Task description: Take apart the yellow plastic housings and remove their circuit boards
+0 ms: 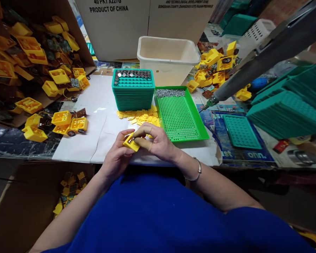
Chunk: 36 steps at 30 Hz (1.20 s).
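My left hand (118, 151) grips a small yellow plastic casing (132, 144) in front of my body, its open battery compartment facing up. My right hand (155, 142), with pale covers on the thumb and finger, pinches a small silvery piece that looks like a button cell (133, 138) at that compartment. Beyond my hands lies a heap of flat yellow covers (144, 116). Several stacked teal trays (133, 98) stand behind it, the top one partly filled with button cells (131, 75). To the right, a green perforated tray (177, 112) holds many tiny metal screws (171, 92).
A power screwdriver (218, 96) hangs at the right, tip down. Yellow casings fill a carton (81, 49) at the left and heap up (213, 65) at the back right. A white bin (165, 52) stands behind the trays. More teal trays (284, 105) lean at far right.
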Each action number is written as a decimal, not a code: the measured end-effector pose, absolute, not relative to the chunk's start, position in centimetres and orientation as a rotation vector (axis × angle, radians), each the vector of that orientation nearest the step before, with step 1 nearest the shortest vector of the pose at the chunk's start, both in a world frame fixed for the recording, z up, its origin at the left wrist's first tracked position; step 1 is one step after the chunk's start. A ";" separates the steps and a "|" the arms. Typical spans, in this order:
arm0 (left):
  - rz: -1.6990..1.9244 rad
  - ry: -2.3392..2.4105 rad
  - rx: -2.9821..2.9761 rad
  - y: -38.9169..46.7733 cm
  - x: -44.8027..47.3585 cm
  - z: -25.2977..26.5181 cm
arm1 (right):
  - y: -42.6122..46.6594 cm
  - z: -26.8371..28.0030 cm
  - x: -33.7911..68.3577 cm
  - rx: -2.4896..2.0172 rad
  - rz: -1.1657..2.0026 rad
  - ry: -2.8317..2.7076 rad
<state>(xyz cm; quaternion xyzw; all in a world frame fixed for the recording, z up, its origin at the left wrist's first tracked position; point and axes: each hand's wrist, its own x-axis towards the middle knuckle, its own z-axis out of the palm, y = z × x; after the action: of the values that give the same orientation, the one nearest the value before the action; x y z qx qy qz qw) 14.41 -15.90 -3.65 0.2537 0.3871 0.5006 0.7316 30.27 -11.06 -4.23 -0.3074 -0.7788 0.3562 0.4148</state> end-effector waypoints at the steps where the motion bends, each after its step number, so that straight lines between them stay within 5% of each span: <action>1: 1.100 0.862 0.574 -15.9 14.4 -3.7 | -11.2 -4.0 30.3 -0.790 0.860 -2.020; 7: 1.104 0.993 0.820 -16.5 14.4 -4.7 | -11.7 -2.8 30.0 -1.005 0.705 -2.260; 18: 1.046 1.047 1.008 -16.3 12.6 -5.5 | -10.4 -1.9 30.4 -1.233 1.136 -2.126; 26: 1.050 0.977 0.766 -16.6 11.6 -3.8 | -6.1 -0.1 27.4 -1.434 0.182 -2.766; 36: 1.132 0.919 0.633 -16.0 12.1 -3.7 | -4.6 -1.7 25.9 -1.360 0.116 -2.911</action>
<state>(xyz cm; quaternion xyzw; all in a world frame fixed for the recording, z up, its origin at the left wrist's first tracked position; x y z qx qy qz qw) 12.13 -15.95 -3.74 0.2844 0.4125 0.5082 0.7005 25.90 -4.63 -1.69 -0.4226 -0.9048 0.0362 -0.0368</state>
